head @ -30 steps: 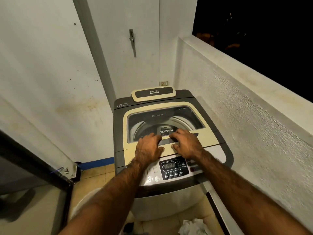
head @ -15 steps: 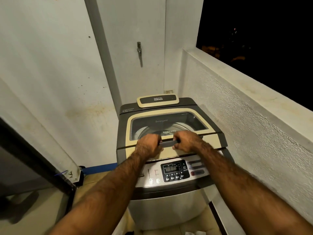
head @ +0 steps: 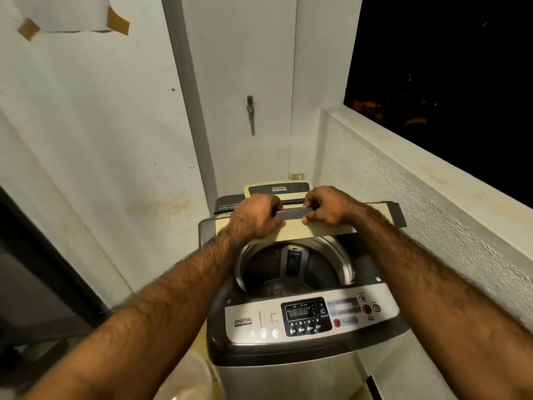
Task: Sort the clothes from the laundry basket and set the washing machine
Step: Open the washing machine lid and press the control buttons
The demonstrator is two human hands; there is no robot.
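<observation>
My left hand (head: pixel 256 216) and right hand (head: pixel 328 207) both curl round the handle (head: pixel 291 214) of the lid (head: pixel 297 232), which is folded up at the washer's (head: pixel 288 376) 12 o'clock. The drum (head: pixel 288 274) gapes, and I see no clothes in it. Sorting, loading and setting the panel (head: pixel 248 321) at 6 look undone. The parapet (head: pixel 418 183) crowds 3 o'clock; 9 has more room.

DIGITAL on control panel (head: pixel 311 317); 6.2kg on washing machine (head: pixel 288 376)

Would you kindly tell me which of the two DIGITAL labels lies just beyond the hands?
The white-lettered DIGITAL label on the rear housing; the other, dark-lettered label, is on the front control panel.
</observation>
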